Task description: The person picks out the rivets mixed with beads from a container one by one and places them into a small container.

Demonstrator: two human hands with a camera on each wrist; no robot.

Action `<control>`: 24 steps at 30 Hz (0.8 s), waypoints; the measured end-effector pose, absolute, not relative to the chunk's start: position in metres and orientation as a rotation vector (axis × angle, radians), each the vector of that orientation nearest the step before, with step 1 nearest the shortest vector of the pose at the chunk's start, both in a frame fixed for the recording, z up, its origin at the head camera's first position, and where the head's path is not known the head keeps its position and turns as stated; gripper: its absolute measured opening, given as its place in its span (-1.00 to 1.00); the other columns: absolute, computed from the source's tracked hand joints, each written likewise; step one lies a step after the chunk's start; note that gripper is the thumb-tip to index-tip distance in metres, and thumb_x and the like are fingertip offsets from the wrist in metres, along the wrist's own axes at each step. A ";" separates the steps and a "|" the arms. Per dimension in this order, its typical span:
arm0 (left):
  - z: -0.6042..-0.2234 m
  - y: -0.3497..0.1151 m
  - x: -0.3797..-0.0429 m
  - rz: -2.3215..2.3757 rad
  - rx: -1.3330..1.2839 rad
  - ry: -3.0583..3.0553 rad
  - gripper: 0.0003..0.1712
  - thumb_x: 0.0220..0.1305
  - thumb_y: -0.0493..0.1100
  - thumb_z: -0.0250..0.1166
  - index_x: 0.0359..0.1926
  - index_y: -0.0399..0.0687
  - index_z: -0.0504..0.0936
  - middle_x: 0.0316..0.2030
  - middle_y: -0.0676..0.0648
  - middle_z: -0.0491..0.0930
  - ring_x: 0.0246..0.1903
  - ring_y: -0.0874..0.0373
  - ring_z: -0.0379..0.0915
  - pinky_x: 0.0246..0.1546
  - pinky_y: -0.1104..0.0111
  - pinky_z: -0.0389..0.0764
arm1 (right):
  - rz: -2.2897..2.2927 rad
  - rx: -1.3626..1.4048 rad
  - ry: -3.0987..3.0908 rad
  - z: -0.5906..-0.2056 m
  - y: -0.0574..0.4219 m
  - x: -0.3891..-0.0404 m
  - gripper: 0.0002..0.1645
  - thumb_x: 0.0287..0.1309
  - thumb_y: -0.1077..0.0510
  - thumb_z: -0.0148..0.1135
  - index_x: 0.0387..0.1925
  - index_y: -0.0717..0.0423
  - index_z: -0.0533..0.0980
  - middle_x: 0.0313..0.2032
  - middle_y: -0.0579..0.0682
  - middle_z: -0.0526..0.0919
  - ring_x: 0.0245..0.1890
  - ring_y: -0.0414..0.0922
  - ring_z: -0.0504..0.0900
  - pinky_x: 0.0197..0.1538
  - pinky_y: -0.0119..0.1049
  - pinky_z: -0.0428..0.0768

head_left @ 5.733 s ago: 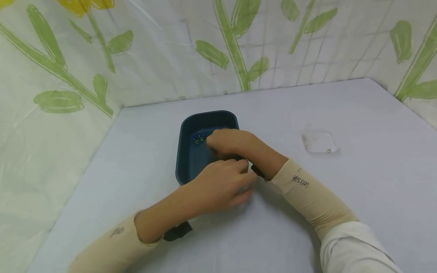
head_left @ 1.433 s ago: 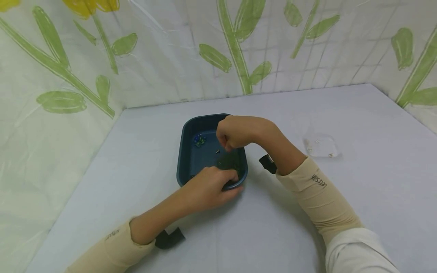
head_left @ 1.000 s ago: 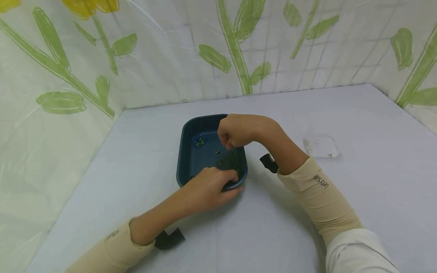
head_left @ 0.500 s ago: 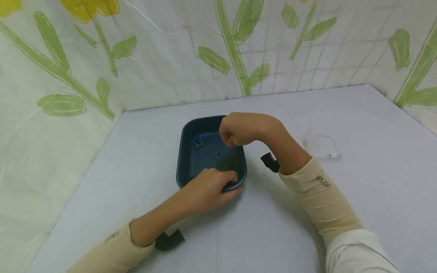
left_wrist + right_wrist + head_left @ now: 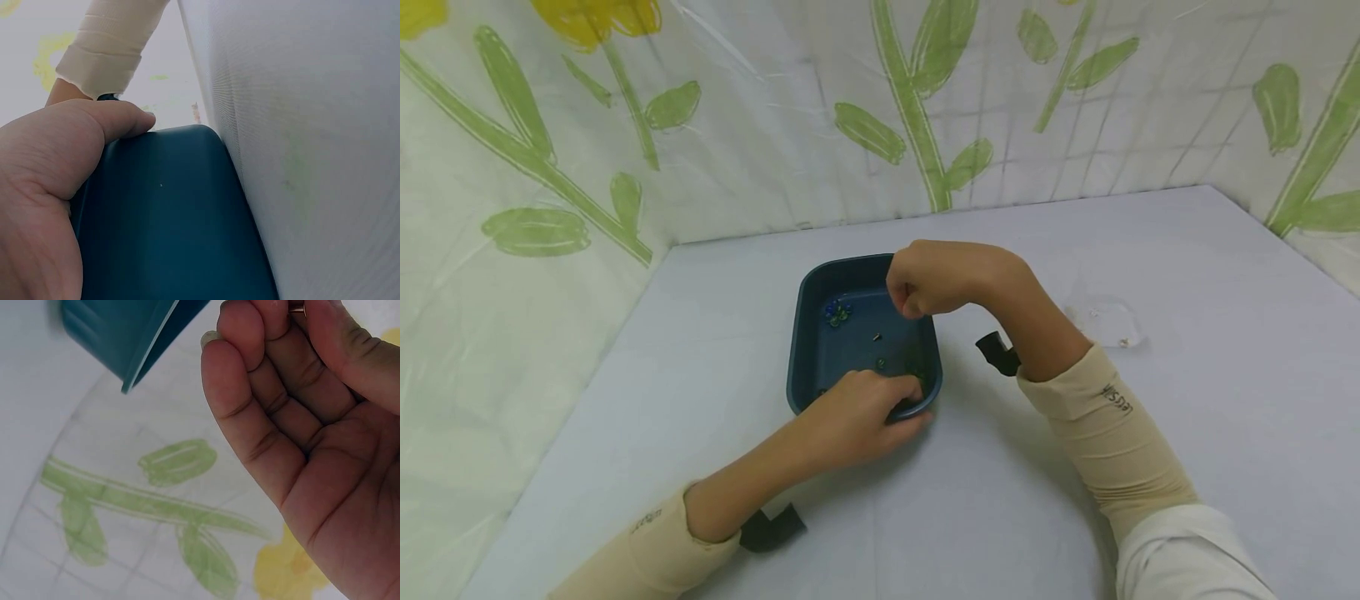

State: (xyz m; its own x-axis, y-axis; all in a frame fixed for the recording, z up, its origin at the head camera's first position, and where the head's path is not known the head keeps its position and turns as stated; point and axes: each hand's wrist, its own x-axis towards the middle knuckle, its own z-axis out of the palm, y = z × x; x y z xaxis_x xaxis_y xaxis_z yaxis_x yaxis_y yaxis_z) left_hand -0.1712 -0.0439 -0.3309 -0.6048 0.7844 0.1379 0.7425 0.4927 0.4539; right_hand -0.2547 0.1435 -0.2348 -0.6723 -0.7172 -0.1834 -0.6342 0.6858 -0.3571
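A dark blue rectangular tray (image 5: pixel 794 350) lies on the table. My left hand (image 5: pixel 861 421) grips its near wall, thumb on the outside and fingers inside, those fingers partly hidden. Over the tray's right edge is my right hand (image 5: pixel 936 277), thumb and fingertips together; in the right wrist view they pinch a small gold-coloured metal piece (image 5: pixel 298 309) with a thin shank, mostly covered by the fingers. On the tray floor lie blue and green glass-like beads (image 5: pixel 838 312) at the back left, a tiny gold-coloured piece (image 5: pixel 876 337) in the middle, and a green bead (image 5: pixel 881 363) nearer the front.
To the right, on the pale table (image 5: pixel 1075 467), a clear shallow dish (image 5: pixel 1108 321) holds small gold-coloured bits. A white curtain (image 5: pixel 760 167) with painted green plants stands behind the table. Black straps (image 5: pixel 772 529) show at both wrists.
My right hand has risen from inside the tray and drifted slightly up and right. Earlier my left hand was near the right hand; since then it has held the near wall, unmoved.
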 end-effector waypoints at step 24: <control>-0.331 -0.044 -0.171 0.741 1.353 2.643 -0.83 0.38 -0.12 0.31 -0.33 -0.03 0.52 -0.66 0.16 0.22 -0.66 0.35 0.15 -0.61 0.46 0.22 | -0.449 -0.963 2.639 -0.226 0.161 -0.256 -0.74 0.26 0.42 0.11 -0.44 0.12 0.63 -0.40 -0.03 0.60 -0.44 -0.09 0.47 -0.30 -0.20 0.45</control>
